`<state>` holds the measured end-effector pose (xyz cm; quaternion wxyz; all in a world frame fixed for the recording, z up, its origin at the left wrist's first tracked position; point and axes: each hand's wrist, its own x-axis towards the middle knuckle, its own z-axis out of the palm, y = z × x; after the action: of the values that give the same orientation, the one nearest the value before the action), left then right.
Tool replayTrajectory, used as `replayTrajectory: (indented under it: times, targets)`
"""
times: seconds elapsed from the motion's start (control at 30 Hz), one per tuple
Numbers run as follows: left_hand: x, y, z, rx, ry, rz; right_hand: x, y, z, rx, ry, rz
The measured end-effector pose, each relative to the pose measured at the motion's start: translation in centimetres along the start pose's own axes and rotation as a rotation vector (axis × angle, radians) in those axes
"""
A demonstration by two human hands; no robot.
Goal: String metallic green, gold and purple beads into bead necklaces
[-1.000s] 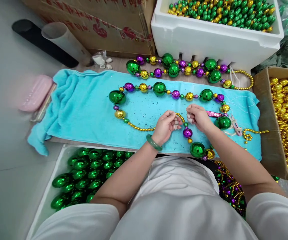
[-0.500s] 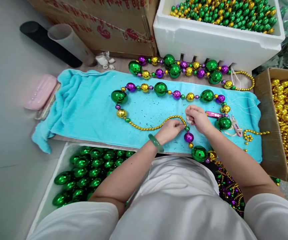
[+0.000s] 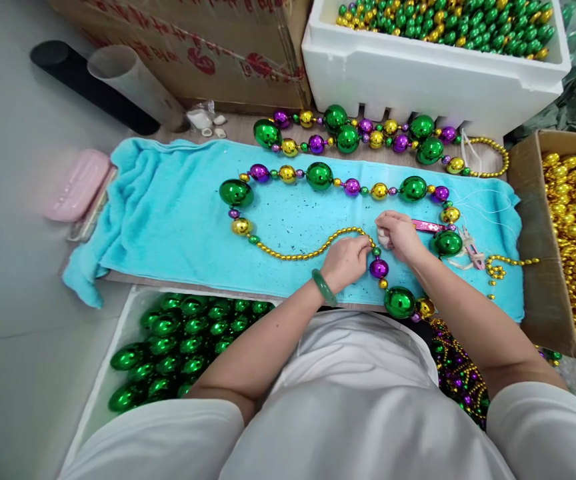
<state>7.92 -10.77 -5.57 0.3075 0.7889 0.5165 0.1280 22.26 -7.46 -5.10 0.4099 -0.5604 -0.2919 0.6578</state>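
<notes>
With the gold bead strand [image 3: 295,257] now lowered, your left hand [image 3: 347,261] is pinching its end, seemingly steadying it, while your right hand [image 3: 399,235] is staying tightly curled, contents hidden.

From afar I see a strand of glossy, round green, purple and gold beads [image 3: 319,176] looped across a turquoise terry towel [image 3: 183,207], partly passing its near edge.
</notes>
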Motion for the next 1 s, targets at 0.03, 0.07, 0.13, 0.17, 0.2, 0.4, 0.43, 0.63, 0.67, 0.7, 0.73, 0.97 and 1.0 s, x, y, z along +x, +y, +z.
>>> replayTrajectory:
  times: [0.03,0.07,0.13,0.17,0.2,0.4,0.43,0.63,0.67,0.7,0.73,0.97,1.0]
  targets:
    - [0.1,0.1,0.3,0.043,0.002,-0.002,0.2,0.1,-0.1,-0.011,0.034,-0.004]
    - [0.1,0.2,0.5,0.072,0.001,-0.003,0.4,0.2,-0.1,-0.021,0.059,-0.011]
    - [0.3,0.4,0.8,0.087,-0.004,-0.010,0.5,0.2,-0.2,-0.038,0.081,-0.023]
    - [0.4,0.4,0.8,0.074,-0.006,-0.018,0.5,0.2,-0.3,-0.049,0.085,-0.025]
    - [0.5,0.3,0.7,0.045,-0.007,-0.030,0.5,0.1,-0.3,-0.060,0.086,-0.024]
    - [2.0,-0.3,-1.7,-0.527,-0.211,-0.240,0.1,-1.4,-0.6,-0.298,0.013,-0.192]
    - [2.2,-0.3,-2.2,-0.614,-0.261,-0.294,0.0,-1.6,-0.6,-0.375,-0.003,-0.250]
    - [3.0,-0.5,-2.9,-0.891,-0.365,-0.505,-3.7,-2.3,1.2,-0.914,0.007,-0.613]
    - [3.1,-0.6,-2.8,-0.937,-0.356,-0.529,-4.5,-2.1,1.8,-1.049,-0.017,-0.723]
    - [3.3,-0.7,-2.8,-0.977,-0.346,-0.546,-5.3,-1.7,2.3,-1.184,-0.060,-0.840]
    - [3.4,-0.7,-2.8,-1.007,-0.344,-0.556,-6.0,-1.1,2.8,-1.310,-0.117,-0.960]
    - [3.3,-1.2,-4.2,-1.018,-0.434,-0.508,-7.8,4.1,3.2,-1.729,-0.246,-1.357]
    - [3.1,-1.2,-4.1,-0.969,-0.435,-0.469,-7.8,4.2,3.0,-1.734,-0.272,-1.350]
